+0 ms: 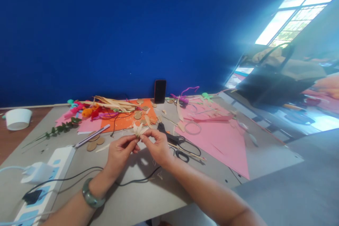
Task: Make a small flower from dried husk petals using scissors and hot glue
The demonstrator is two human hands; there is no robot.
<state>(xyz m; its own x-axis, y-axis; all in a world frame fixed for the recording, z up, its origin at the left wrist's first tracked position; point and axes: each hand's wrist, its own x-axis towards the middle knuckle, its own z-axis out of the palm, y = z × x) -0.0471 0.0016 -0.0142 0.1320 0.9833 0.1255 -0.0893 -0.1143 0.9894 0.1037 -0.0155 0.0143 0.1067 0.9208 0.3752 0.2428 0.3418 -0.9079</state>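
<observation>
Both of my hands meet over the grey table (148,194) and pinch a small pale flower of dried leaf strips (138,129). My left hand (120,151), with a green bangle on its wrist, grips the flower's base from the left. My right hand (157,145) closes its fingertips on the petals from the right. Just behind the right hand lies a black glue gun (167,135), and black-handled scissors (182,154) lie to its right.
Orange paper (124,122) and pink paper (219,141) cover the table's back. Dried leaf strips (113,104), colourful pipe cleaners (79,110), cardboard discs (95,143), a green sprig (59,129), a phone (160,91) against the blue wall, a white bowl (18,118) and a power strip (45,180) surround them.
</observation>
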